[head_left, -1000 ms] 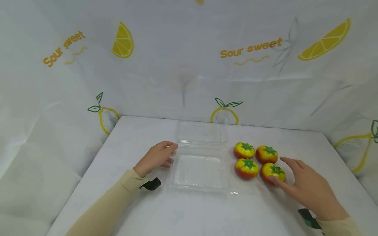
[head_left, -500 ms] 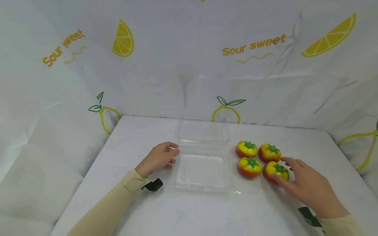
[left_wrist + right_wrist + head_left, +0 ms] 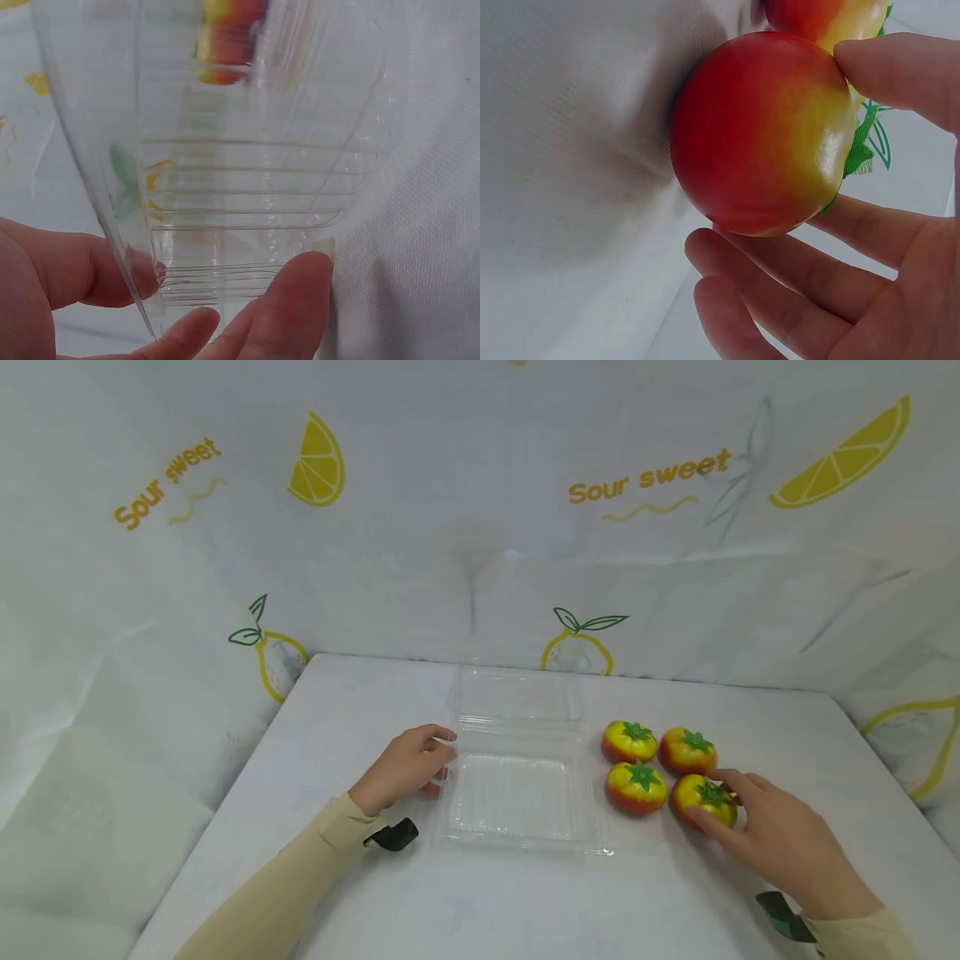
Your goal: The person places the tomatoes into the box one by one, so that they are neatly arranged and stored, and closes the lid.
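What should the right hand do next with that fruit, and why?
I'd probably lift the front-right fruit gently: it sits on the table, the right hand has thumb and fingers around it, and the clear box lies open nearby.

A ribbed, clear plastic container point(image 3: 247, 180) is filling the middle of the frame, one edge slanting from upper left towards lower left. The left hand point(image 3: 184, 334) is resting at its lower end, one digit showing partly through the plastic at lower left. Blurred red-and-yellow shapes point(image 3: 225, 41) are showing through at upper centre, and a green patch point(image 3: 124, 172) left of centre. White woven surface point(image 3: 442, 247) is running down the right side.
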{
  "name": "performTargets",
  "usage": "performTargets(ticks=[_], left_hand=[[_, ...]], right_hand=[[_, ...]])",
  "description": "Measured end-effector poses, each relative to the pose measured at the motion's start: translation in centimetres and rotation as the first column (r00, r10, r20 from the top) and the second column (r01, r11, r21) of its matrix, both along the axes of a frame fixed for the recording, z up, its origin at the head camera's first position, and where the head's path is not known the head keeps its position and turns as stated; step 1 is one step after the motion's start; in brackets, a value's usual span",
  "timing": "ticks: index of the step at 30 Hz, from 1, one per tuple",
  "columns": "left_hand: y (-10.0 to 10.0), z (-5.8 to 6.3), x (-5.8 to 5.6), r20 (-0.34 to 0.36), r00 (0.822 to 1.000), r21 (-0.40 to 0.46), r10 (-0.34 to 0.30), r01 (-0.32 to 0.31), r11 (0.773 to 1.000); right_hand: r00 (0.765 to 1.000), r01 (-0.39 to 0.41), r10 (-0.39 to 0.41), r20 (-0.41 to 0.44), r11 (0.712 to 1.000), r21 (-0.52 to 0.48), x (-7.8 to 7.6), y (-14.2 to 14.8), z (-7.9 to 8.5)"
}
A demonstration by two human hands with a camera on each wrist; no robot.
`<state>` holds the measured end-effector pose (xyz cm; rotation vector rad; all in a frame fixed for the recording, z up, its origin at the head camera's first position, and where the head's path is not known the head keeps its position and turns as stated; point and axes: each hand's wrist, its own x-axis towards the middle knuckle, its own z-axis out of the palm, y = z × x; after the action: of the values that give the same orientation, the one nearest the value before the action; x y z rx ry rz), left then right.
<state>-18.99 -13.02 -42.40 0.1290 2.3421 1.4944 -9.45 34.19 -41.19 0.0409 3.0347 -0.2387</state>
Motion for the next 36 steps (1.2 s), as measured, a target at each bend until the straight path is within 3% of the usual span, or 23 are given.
performTargets(ticks=[9, 15, 27, 36], left_hand=[[0.1, 0.0, 0.0, 0.022, 1.0, 0.049, 0.013, -0.014, 0.999], [0.0, -0.3, -0.1, 0.031, 0.999, 0.051, 0.013, -0.015, 0.999], [-0.1, -0.3, 0.0, 0.036, 0.999, 0.059, 0.024, -0.026, 0.998], [-0.2, -0.2, 0.0, 0.041, 0.999, 0.049, 0.014, -0.016, 0.999]], right_hand=[[0.999, -0.029, 0.028, -0.027, 0.999, -0.039, 0.4, 0.0, -0.3], [1.0, -0.022, 0.022, -0.002, 0.999, -0.04, 0.4, 0.0, -0.2], [0.997, -0.046, 0.046, -0.059, 0.999, -0.003, 0.3, -0.6, 2.4], [0.993, -0.074, 0.074, -0.088, 0.997, 0.013, -0.9, -2.1, 4.7]])
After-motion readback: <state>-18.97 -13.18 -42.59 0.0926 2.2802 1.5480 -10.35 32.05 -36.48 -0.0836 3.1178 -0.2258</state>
